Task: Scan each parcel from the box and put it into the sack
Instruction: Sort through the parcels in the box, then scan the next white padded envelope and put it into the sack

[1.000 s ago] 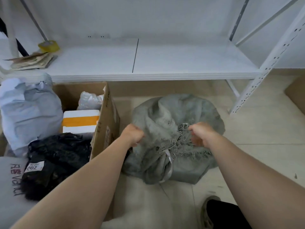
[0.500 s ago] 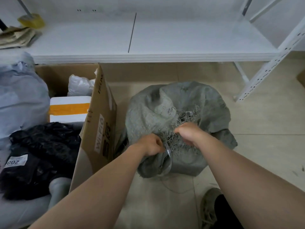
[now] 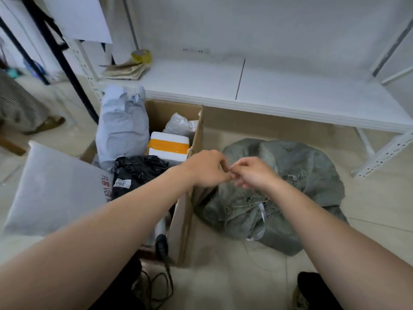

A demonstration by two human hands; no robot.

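- The person's left hand (image 3: 207,168) and right hand (image 3: 252,173) meet in the air just over the near left edge of the grey-green woven sack (image 3: 308,175).
- On the left hand the fingers are curled in tight, knuckles up, with the tips tucked towards the right hand.
- The right hand's thumb and forefinger are pinched together and touch the left hand's fingertips; its other fingers are curled under.
- That spot is blurred. I can make out nothing held between the fingers, and neither hand grips the sack's cloth.
- The sack lies slumped on the floor tiles, its frayed mouth bunched up below the right wrist, just beside the cardboard box (image 3: 197,130).
- The box stands to the sack's left, full of parcels: a pale grey poly bag (image 3: 123,126) standing upright, a white foam box with an orange band (image 3: 168,146), and a black bag with a "002" label (image 3: 138,168).
- A large grey mailer (image 3: 53,189) leans out over the box's left side.
- A white shelf (image 3: 279,86) runs behind, with a yellow tape roll (image 3: 140,55) on it.
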